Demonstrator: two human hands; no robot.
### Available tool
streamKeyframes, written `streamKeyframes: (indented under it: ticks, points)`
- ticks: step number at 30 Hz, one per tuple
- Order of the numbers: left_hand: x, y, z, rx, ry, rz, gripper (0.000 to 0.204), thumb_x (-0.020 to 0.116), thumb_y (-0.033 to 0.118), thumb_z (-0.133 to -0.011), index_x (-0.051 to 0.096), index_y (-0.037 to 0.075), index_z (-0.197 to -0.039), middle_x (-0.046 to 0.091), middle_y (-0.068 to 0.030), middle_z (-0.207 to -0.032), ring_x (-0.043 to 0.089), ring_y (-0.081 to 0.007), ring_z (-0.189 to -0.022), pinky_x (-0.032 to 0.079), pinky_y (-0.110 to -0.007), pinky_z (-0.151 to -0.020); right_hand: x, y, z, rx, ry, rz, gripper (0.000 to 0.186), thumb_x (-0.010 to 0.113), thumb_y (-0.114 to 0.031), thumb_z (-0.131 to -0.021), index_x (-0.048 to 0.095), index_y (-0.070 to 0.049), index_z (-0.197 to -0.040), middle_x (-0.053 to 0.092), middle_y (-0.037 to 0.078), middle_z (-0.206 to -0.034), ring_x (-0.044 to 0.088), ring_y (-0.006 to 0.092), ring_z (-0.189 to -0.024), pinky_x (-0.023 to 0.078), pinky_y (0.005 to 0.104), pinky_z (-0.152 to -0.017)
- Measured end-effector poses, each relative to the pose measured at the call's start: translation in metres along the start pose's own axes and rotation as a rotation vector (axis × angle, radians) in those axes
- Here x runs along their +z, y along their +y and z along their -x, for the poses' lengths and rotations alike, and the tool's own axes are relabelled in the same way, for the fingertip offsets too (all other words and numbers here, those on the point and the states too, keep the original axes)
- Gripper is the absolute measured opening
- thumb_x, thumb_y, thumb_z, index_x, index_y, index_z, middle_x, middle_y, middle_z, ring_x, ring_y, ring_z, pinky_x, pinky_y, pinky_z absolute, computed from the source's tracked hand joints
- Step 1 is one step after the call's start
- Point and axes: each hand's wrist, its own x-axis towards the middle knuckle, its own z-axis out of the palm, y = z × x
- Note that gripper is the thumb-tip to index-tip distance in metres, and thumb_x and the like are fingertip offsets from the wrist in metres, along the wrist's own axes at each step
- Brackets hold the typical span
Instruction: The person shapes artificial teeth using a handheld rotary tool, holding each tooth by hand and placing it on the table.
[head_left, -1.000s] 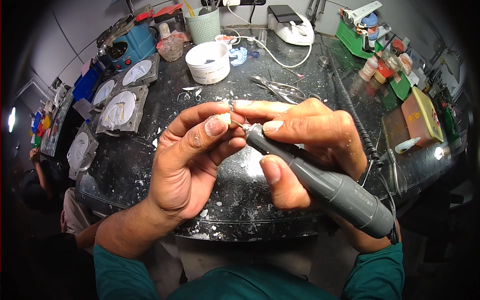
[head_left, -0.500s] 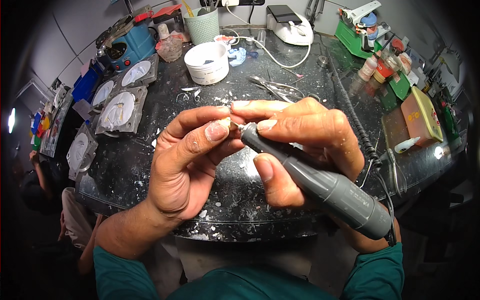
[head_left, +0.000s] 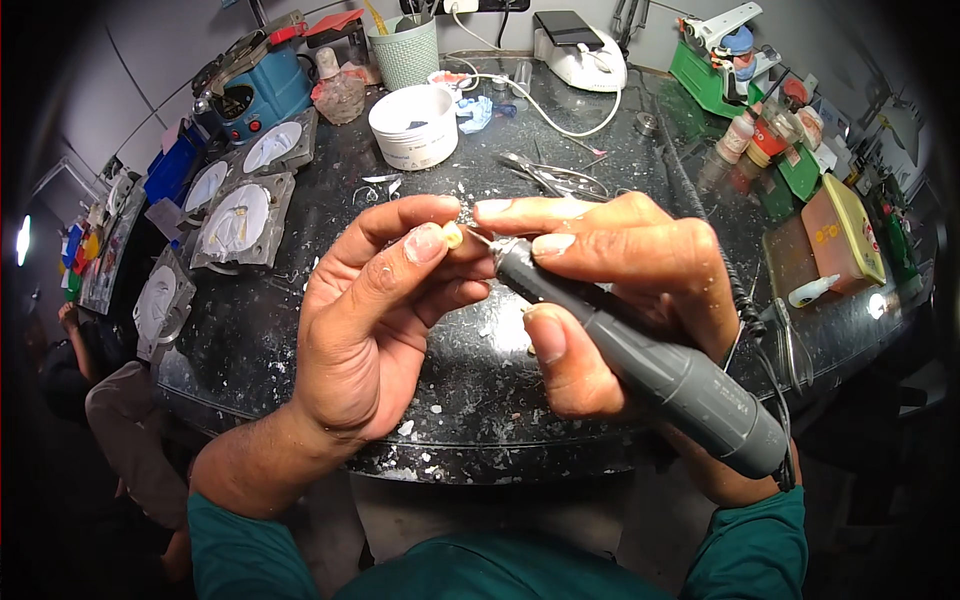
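Note:
Between the thumb and fingers of my left hand [head_left: 370,320] is a small pale yellow piece [head_left: 453,235], too small to identify, held up over the dark bench. My right hand [head_left: 640,280] grips a grey rotary handpiece [head_left: 660,380] slanting up to the left, its thin metal tip [head_left: 480,236] just beside the piece; contact is not clear. A cord trails from the handpiece's lower end. Beyond my hands lie metal scissors-like tools [head_left: 545,175] and a white tub [head_left: 412,130].
Grey moulds with white plaster [head_left: 228,238] stand left, near a blue machine [head_left: 265,100]. At back are a cup of tools [head_left: 403,65] and white device [head_left: 590,65]. Right are green bins [head_left: 700,80] and a yellow-lidded box [head_left: 840,235]. Another person's leg [head_left: 135,435] shows lower left.
The yellow piece now shows more beside my left thumb. My right hand and handpiece have shifted slightly right. The other person's leg at lower left has moved.

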Motion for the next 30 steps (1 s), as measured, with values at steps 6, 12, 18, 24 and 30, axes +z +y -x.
streamKeyframes:
  ticks: [6, 12, 18, 24, 30]
  points:
    - [0.001, 0.001, 0.001, -0.042, 0.053, -0.059, 0.023, 0.056, 0.010, -0.097, 0.061, -0.001, -0.117, 0.069, -0.0142, -0.103, 0.069, -0.0195, -0.095, 0.058, -0.031, -0.084, -0.003, 0.000, -0.001, -0.023, -0.065, 0.011, 0.032, 0.069, -0.001, -0.082, 0.049, 0.002, -0.107, 0.065, 0.026, -0.106, 0.068, 0.0296, -0.098, 0.053, 0.0467, -0.093]
    - [0.003, 0.002, 0.002, -0.047, 0.038, -0.076, 0.023, 0.059, 0.006, -0.094, 0.061, -0.001, -0.116, 0.069, -0.0129, -0.104, 0.069, -0.0178, -0.094, 0.056, -0.031, -0.087, -0.003, -0.004, -0.001, 0.075, -0.073, 0.011, 0.033, 0.069, -0.002, -0.082, 0.049, 0.000, -0.109, 0.068, 0.023, -0.103, 0.067, 0.0273, -0.099, 0.050, 0.0485, -0.098]
    - [0.000, 0.003, 0.002, -0.003, 0.026, -0.061, 0.025, 0.063, 0.003, -0.091, 0.062, -0.002, -0.116, 0.070, -0.0162, -0.103, 0.069, -0.0202, -0.095, 0.058, -0.030, -0.084, -0.003, -0.013, -0.001, 0.161, -0.037, -0.017, 0.030, 0.066, -0.004, -0.086, 0.047, 0.000, -0.108, 0.065, 0.025, -0.105, 0.065, 0.0303, -0.105, 0.052, 0.0441, -0.095]
    - [0.000, 0.006, 0.003, -0.008, -0.010, -0.053, 0.028, 0.061, 0.002, -0.092, 0.059, -0.003, -0.119, 0.070, -0.0183, -0.104, 0.070, -0.0222, -0.096, 0.058, -0.029, -0.084, -0.005, -0.021, -0.003, 0.291, -0.041, -0.004, 0.027, 0.065, -0.004, -0.087, 0.048, -0.001, -0.107, 0.066, 0.023, -0.101, 0.066, 0.0271, -0.103, 0.053, 0.0344, -0.085]
    - [-0.002, 0.004, 0.003, 0.019, -0.057, -0.069, 0.025, 0.061, 0.002, -0.092, 0.061, -0.003, -0.116, 0.070, -0.0185, -0.104, 0.070, -0.0227, -0.095, 0.058, -0.030, -0.084, -0.007, -0.017, -0.003, 0.281, -0.051, -0.025, 0.024, 0.065, -0.006, -0.088, 0.048, -0.002, -0.105, 0.066, 0.029, -0.108, 0.066, 0.0194, -0.093, 0.052, 0.0305, -0.083]
